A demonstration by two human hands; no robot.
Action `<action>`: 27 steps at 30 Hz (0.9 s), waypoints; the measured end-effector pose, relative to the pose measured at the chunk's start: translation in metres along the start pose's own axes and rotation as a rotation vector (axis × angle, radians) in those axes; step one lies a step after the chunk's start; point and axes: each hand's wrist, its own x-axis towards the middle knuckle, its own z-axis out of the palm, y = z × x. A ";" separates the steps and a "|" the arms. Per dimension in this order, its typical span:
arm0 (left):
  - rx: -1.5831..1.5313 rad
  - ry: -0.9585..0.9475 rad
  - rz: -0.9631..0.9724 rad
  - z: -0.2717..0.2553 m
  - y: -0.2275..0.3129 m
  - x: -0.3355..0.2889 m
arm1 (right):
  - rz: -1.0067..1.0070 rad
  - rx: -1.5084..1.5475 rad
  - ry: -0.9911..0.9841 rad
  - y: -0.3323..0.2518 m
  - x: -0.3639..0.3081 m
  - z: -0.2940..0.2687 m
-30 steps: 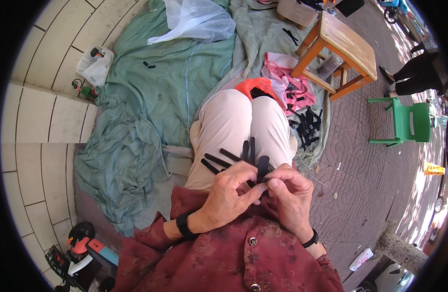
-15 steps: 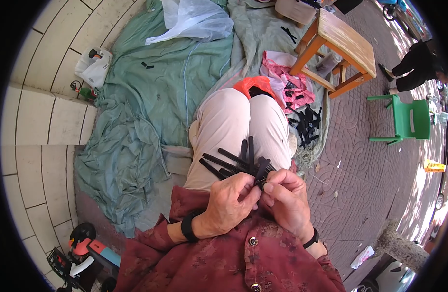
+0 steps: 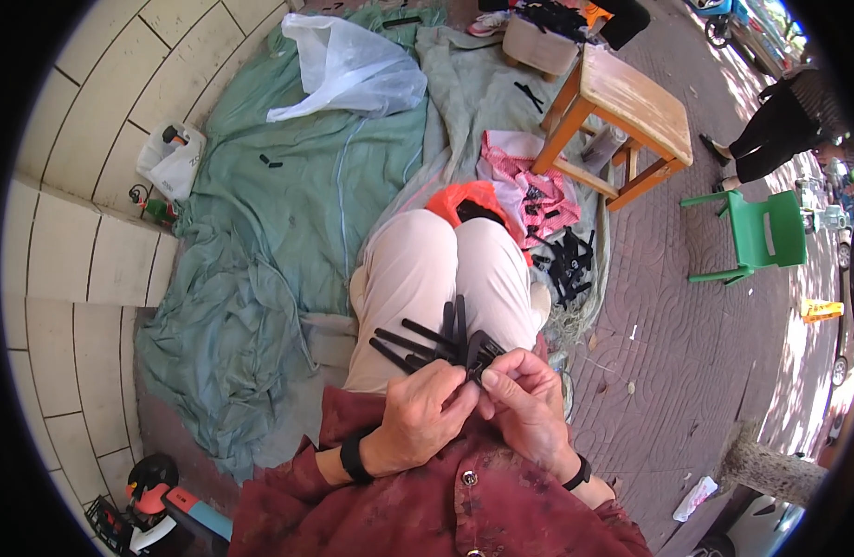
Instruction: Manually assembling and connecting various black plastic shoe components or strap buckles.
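Close together above my lap, my left hand (image 3: 422, 416) and my right hand (image 3: 527, 399) are both closed in pinches on a slim black strip-like piece (image 3: 476, 349). Its exact kind is too small to make out, and my fingertips hide its lower end. Several more black strips (image 3: 427, 331) fan out beyond my fingers, over my light trousers (image 3: 408, 269). Past my knees sits an orange-red plastic bag (image 3: 453, 199) with something dark in it. To its right lie a pink-and-white bag (image 3: 552, 215) and a heap of similar black pieces (image 3: 568, 263).
A green cloth (image 3: 306, 204) covers the ground, with a white plastic bag (image 3: 353, 79) on it. At the right stand a wooden stool (image 3: 636, 97), a green chair (image 3: 769, 232) and a person in dark clothes (image 3: 770, 130). A tiled wall (image 3: 121, 102) runs along the left.
My view has shifted, so the surroundings sit lower and further left. Both hands stay pinched together on the black piece, with the fingers only slightly moved.
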 end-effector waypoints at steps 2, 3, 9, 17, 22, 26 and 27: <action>0.029 0.010 0.021 0.000 0.001 -0.002 | 0.016 0.022 0.008 0.003 -0.001 0.000; 0.027 0.011 0.024 0.000 0.001 -0.001 | 0.013 0.022 0.008 0.004 0.000 -0.001; 0.041 -0.025 0.090 -0.003 0.000 0.004 | 0.011 0.033 0.034 0.005 0.005 -0.002; 0.026 -0.051 0.075 -0.006 0.002 0.005 | 0.011 -0.066 -0.011 0.008 0.012 -0.002; -0.090 -0.122 -0.098 -0.010 0.007 0.003 | 0.033 -0.139 -0.033 0.016 0.015 -0.008; -0.167 -0.136 -0.134 -0.016 0.018 0.008 | 0.033 -0.183 -0.130 0.012 0.017 -0.007; -0.166 -0.131 -0.112 -0.017 0.018 0.012 | 0.009 -0.128 -0.111 0.010 0.016 -0.002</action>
